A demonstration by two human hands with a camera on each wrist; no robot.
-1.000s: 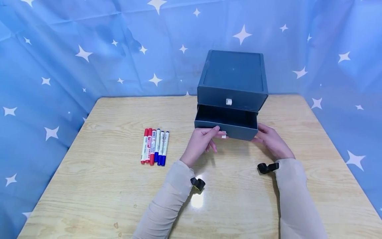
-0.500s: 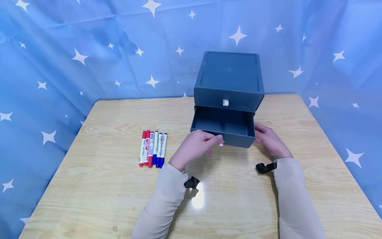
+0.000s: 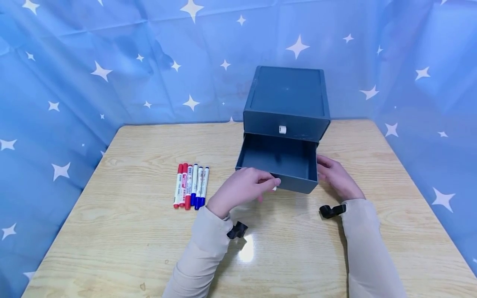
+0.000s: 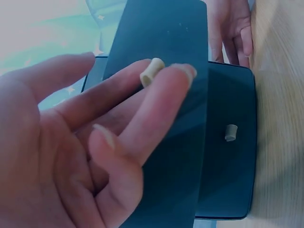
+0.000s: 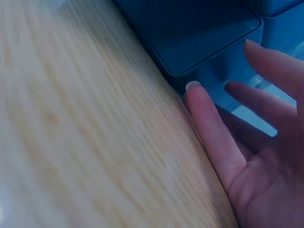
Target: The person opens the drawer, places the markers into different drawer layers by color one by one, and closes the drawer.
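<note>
A dark blue drawer cabinet [image 3: 287, 91] stands at the back of the table. Below its top drawer, a second drawer [image 3: 277, 155] is pulled out, its inside bare. My left hand [image 3: 242, 188] holds that drawer's small whitish knob [image 4: 152, 72] between its fingers. In the left wrist view, another drawer front [image 4: 228, 175] with its own knob [image 4: 231, 132] sits closed under the pulled-out one, near the tabletop. My right hand [image 3: 338, 177] is at the cabinet's lower right side, fingers extended; in the right wrist view a fingertip [image 5: 194, 86] lies against the lowest unit.
Several markers [image 3: 191, 186], red and blue, lie side by side on the wooden table [image 3: 123, 231] left of the cabinet. A blue curtain with white stars [image 3: 167, 49] hangs behind and at both sides. Small black wrist cameras [image 3: 237, 230] sit at the cuffs.
The second drawer has slid further out toward me, with my left hand moving back along with its knob. My right hand stays at the cabinet's side, and the markers lie unmoved.
</note>
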